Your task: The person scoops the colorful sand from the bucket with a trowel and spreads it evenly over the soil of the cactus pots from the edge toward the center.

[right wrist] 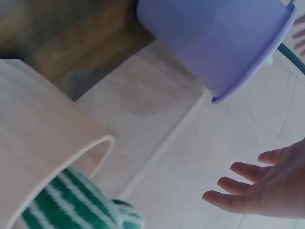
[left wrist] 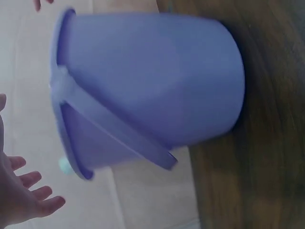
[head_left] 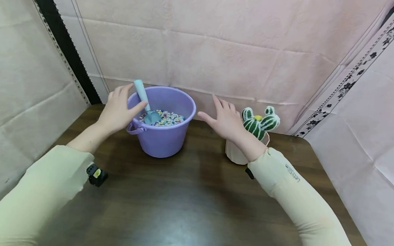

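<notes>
A purple bucket (head_left: pixel 162 139) stands upright near the back of the table, filled partway with small pastel beads (head_left: pixel 170 118). Leaning in it is a light blue scoop (head_left: pixel 141 92), its handle poking above the rim. My left hand (head_left: pixel 119 106) hovers at the bucket's left side, fingers spread, its thumb overlapping the rim in the head view. In the left wrist view that hand (left wrist: pixel 24 191) appears apart from the bucket wall (left wrist: pixel 152 81). To the right of the bucket, my right hand (head_left: pixel 225 119) is held with fingers extended and nothing in it.
A crocheted green cactus (head_left: pixel 255 128) in a pale pot (head_left: pixel 235 153) sits behind my right forearm. Pale cloth walls (head_left: pixel 200 52) close off the back and both sides of the dark wooden table (head_left: pixel 166 203). In the left wrist view, the bucket's handle (left wrist: pixel 119 129) hangs down its side.
</notes>
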`<state>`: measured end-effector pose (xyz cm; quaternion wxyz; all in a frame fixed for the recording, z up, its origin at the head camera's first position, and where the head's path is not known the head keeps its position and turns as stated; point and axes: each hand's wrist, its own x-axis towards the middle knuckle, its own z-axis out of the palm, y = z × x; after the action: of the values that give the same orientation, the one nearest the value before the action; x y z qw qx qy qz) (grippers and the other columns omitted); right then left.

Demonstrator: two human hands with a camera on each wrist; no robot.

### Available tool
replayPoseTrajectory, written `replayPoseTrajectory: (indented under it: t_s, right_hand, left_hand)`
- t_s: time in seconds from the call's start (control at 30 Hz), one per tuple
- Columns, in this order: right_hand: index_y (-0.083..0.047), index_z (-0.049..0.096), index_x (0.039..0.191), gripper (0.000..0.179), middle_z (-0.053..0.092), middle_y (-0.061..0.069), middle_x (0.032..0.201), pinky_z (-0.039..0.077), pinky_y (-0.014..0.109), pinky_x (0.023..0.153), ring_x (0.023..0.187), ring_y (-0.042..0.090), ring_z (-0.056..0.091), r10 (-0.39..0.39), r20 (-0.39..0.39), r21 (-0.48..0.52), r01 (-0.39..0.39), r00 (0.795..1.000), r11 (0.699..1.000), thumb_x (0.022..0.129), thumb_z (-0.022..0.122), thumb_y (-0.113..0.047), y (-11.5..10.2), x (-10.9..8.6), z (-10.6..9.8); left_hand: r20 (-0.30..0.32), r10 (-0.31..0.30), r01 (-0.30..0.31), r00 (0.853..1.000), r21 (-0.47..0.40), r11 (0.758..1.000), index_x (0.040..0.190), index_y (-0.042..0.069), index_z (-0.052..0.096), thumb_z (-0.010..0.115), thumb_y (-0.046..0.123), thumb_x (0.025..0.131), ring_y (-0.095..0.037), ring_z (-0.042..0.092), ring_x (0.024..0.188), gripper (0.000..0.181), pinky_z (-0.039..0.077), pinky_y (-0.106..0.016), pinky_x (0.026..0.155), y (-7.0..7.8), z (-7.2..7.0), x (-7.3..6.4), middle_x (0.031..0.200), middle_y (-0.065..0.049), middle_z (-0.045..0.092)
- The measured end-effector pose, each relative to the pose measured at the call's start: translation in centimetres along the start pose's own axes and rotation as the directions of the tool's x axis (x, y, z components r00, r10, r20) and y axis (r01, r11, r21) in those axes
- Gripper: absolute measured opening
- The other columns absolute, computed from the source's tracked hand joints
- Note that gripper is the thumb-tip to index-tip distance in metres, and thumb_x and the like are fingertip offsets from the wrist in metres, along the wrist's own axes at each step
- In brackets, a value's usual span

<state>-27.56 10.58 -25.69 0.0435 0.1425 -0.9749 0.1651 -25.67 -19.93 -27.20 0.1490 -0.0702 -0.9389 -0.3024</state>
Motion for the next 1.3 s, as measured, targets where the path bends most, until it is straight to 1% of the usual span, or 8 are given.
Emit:
replayPoseTrajectory:
  t_s: [0.1,0.2,0.37,0.53,0.7,0.87,0.97,1.3]
  right_hand:
    - [-0.022,0.008,0.152,0.085,0.021,0.011,0.155,0.022,0.057,0.113,0.142,0.034,0.017,0.011,0.006,0.025,-0.012,1.0,1.0,0.087,0.038,-0.069,-1.1,1.2,0.0]
    - [-0.022,0.009,0.152,0.086,0.021,0.01,0.155,0.023,0.056,0.113,0.141,0.034,0.019,0.015,0.012,0.055,-0.015,1.0,0.998,0.086,0.038,-0.07,-2.0,2.3,0.2]
    - [-0.02,0.013,0.151,0.089,0.023,0.01,0.154,0.023,0.054,0.114,0.141,0.032,0.02,-0.002,0.026,0.11,-0.001,1.0,0.994,0.084,0.043,-0.071,-3.6,3.7,0.7]
    - [-0.017,0.018,0.15,0.091,0.026,0.009,0.154,0.027,0.048,0.115,0.142,0.029,0.022,-0.048,0.033,0.196,0.04,0.998,0.98,0.081,0.057,-0.063,-5.1,5.0,1.6]
    - [-0.013,0.027,0.147,0.084,0.038,0.009,0.147,0.037,0.04,0.11,0.135,0.024,0.037,-0.092,0.042,0.326,0.074,0.995,0.943,0.082,0.066,-0.049,-6.5,6.4,2.8]
    - [-0.013,0.025,0.148,0.083,0.044,0.014,0.143,0.042,0.04,0.105,0.129,0.027,0.044,-0.085,0.15,0.432,0.012,0.985,0.902,0.083,0.066,-0.046,-7.2,7.6,3.9]
    - [-0.013,0.022,0.148,0.083,0.042,0.015,0.143,0.044,0.04,0.104,0.129,0.029,0.044,-0.078,0.238,0.447,-0.037,0.968,0.894,0.085,0.065,-0.045,-7.2,8.0,4.2]
    - [-0.011,0.016,0.15,0.083,0.034,0.015,0.149,0.04,0.042,0.108,0.134,0.029,0.038,-0.139,0.38,0.455,-0.054,0.915,0.889,0.088,0.059,-0.047,-7.3,8.7,4.2]
  left_hand:
    - [0.039,-0.093,0.095,0.995,-0.077,0.992,0.149,0.001,0.012,0.044,0.058,0.09,-0.048,0.016,0.137,0.088,0.021,-0.065,0.109,-1.2,-0.1,0.9,0.151,-0.027,0.019]
    - [0.093,-0.177,0.192,0.98,-0.177,0.965,0.149,0.001,0.006,0.044,0.06,0.089,-0.046,0.016,0.139,0.092,0.021,-0.062,0.112,-2.2,-0.1,1.5,0.152,-0.027,0.016]
    - [0.197,-0.274,0.332,0.941,-0.394,0.857,0.149,0.001,-0.002,0.046,0.058,0.09,-0.04,0.021,0.14,0.095,0.027,-0.053,0.114,-3.4,0.7,1.8,0.154,-0.026,0.013]
    - [0.179,-0.319,0.364,0.931,-0.531,0.765,0.149,0.001,0.013,0.049,0.043,0.094,-0.035,0.032,0.137,0.078,0.033,-0.043,0.113,-4.2,2.1,1.5,0.151,-0.023,0.024]
    - [0.147,-0.355,0.368,0.923,-0.605,0.706,0.148,0.006,0.023,0.048,0.03,0.097,-0.031,0.039,0.133,0.062,0.037,-0.037,0.111,-3.8,3.1,1.0,0.15,-0.018,0.032]
    - [0.136,-0.358,0.355,0.924,-0.656,0.667,0.147,0.008,0.025,0.049,0.023,0.097,-0.029,0.04,0.133,0.058,0.037,-0.036,0.111,-2.9,4.2,0.8,0.149,-0.016,0.034]
    - [0.145,-0.357,0.358,0.923,-0.664,0.657,0.147,0.008,0.027,0.049,0.022,0.096,-0.028,0.04,0.133,0.057,0.037,-0.036,0.111,-2.3,4.9,0.7,0.148,-0.016,0.036]
    - [0.145,-0.358,0.363,0.922,-0.644,0.674,0.146,0.01,0.031,0.05,0.023,0.096,-0.028,0.044,0.13,0.055,0.041,-0.037,0.108,-0.6,5.3,0.7,0.144,-0.016,0.041]
